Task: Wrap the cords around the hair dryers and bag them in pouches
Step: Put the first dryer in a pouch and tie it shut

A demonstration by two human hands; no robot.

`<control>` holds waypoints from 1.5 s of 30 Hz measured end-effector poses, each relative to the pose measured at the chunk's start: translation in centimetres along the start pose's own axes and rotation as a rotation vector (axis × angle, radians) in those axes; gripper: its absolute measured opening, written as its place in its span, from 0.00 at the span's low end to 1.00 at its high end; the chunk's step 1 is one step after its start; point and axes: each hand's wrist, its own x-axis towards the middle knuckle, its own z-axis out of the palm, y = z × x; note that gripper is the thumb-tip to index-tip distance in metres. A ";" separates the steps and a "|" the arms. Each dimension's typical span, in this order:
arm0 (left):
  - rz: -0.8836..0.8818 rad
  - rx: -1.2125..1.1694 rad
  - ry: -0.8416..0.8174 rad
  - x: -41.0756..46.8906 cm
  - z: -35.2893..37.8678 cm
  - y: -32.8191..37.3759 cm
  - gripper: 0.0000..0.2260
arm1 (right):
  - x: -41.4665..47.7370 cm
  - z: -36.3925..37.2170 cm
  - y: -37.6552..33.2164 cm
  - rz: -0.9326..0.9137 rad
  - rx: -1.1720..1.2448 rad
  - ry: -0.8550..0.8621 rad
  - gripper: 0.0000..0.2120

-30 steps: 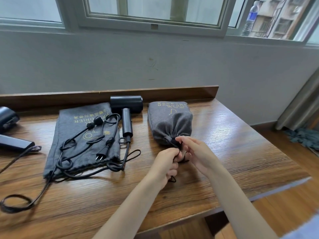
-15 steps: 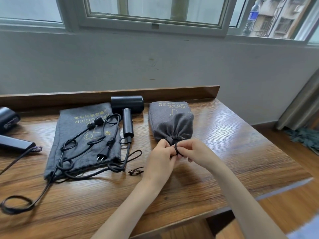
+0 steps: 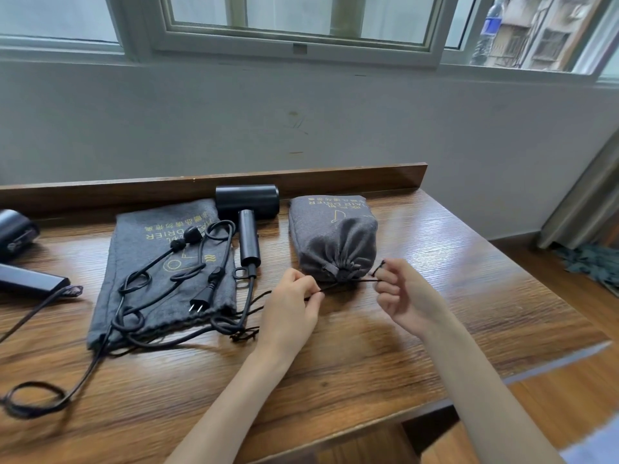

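Note:
A filled grey pouch (image 3: 335, 232) with gold lettering lies on the wooden table (image 3: 368, 356), its mouth gathered toward me. My left hand (image 3: 291, 306) pinches one end of its black drawstring (image 3: 358, 281), and my right hand (image 3: 402, 293) pinches the other end; the string runs taut between them across the gathered mouth. To the left, a black hair dryer (image 3: 248, 216) lies beside a flat empty grey pouch (image 3: 164, 262). Its loose cord (image 3: 134, 316) and plug sprawl over that pouch.
A second black hair dryer (image 3: 20, 256) lies at the table's far left, its cord looping to the front left edge. A raised wooden lip runs along the back of the table. The floor drops away to the right of the table.
My hands were close together at the pouch mouth; they have now moved apart sideways, pulling the drawstring taut. The pouch mouth looks more tightly gathered.

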 end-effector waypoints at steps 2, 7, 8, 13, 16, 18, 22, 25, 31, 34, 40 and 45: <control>-0.016 0.008 0.017 0.0 -0.3 -0.3 0.06 | 0.0 -1.3 -0.5 -0.064 -0.004 0.094 0.17; -0.040 -0.026 -0.004 0.0 -0.2 -0.3 0.06 | -0.4 -3.2 -0.9 -0.280 -1.065 0.309 0.08; -0.035 -0.042 -0.011 0.0 0.0 -0.3 0.06 | -0.4 -3.2 -0.8 -0.329 -1.290 0.309 0.05; -0.010 -0.108 -0.080 0.1 0.9 0.2 0.03 | 0.0 -1.8 1.1 -0.504 -1.439 0.173 0.07; -0.052 -0.219 -0.131 -0.1 1.4 0.6 0.05 | 0.0 -0.2 2.5 -0.509 -1.264 0.102 0.04; -0.193 -0.381 -0.173 -0.2 1.6 0.9 0.09 | 0.0 0.5 3.3 -0.406 -1.105 0.057 0.08; -0.576 -0.814 -0.188 0.3 2.1 2.2 0.07 | 0.2 1.0 3.9 -0.392 -1.050 0.002 0.14; -0.564 -0.759 -0.235 0.6 2.3 2.9 0.08 | -0.1 1.8 4.2 -0.316 -0.913 -0.087 0.14; -0.190 -0.052 -0.060 0.1 2.6 1.9 0.06 | 0.7 1.5 4.5 -0.320 -0.912 -0.033 0.10; -0.175 -0.252 -0.001 0.7 2.8 1.0 0.02 | 0.0 1.6 3.8 -0.165 -0.712 -0.128 0.12; -0.195 -0.470 -0.058 1.4 2.7 0.9 0.09 | -0.6 1.3 2.7 -0.006 -0.667 -0.145 0.12; -0.442 -0.799 -0.129 1.5 2.8 1.4 0.12 | -0.7 1.1 1.9 -0.111 -0.783 -0.069 0.14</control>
